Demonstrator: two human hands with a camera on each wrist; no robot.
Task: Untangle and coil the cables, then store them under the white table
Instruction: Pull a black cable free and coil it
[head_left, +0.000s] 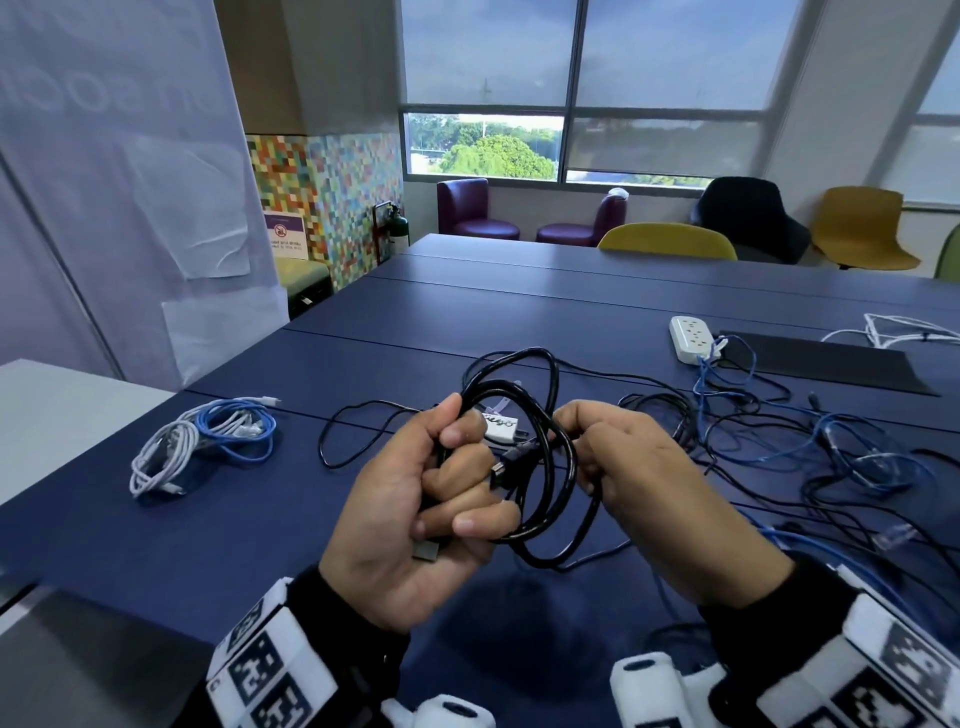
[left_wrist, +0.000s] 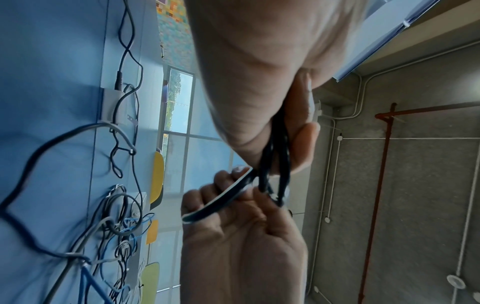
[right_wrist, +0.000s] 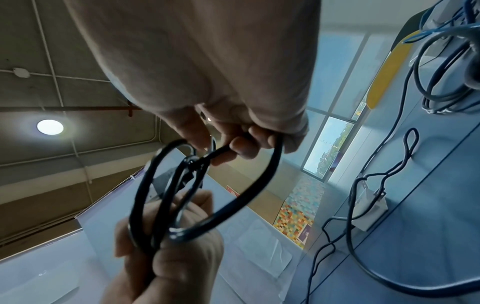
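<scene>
I hold a black cable (head_left: 521, 355) in several loops above the blue table (head_left: 519, 291). My left hand (head_left: 457, 483) grips the bundled loops in its curled fingers. My right hand (head_left: 582, 441) pinches a strand at the coil's right side. A black USB plug (head_left: 500, 470) sticks out between the hands. In the left wrist view the left hand (left_wrist: 298, 139) clamps the black cable (left_wrist: 275, 160) while the right hand (left_wrist: 241, 236) holds a strand below. The right wrist view shows the right hand (right_wrist: 241, 142) on the black cable loop (right_wrist: 262, 181), the left hand (right_wrist: 168, 257) beneath it.
A coiled white and blue cable bundle (head_left: 208, 436) lies at the table's left. Tangled blue and black cables (head_left: 831, 452) spread at the right, near a white power strip (head_left: 693, 338) and a black mat (head_left: 821, 361). A white adapter (head_left: 501, 428) sits behind the coil. The white table (head_left: 62, 415) adjoins on the left.
</scene>
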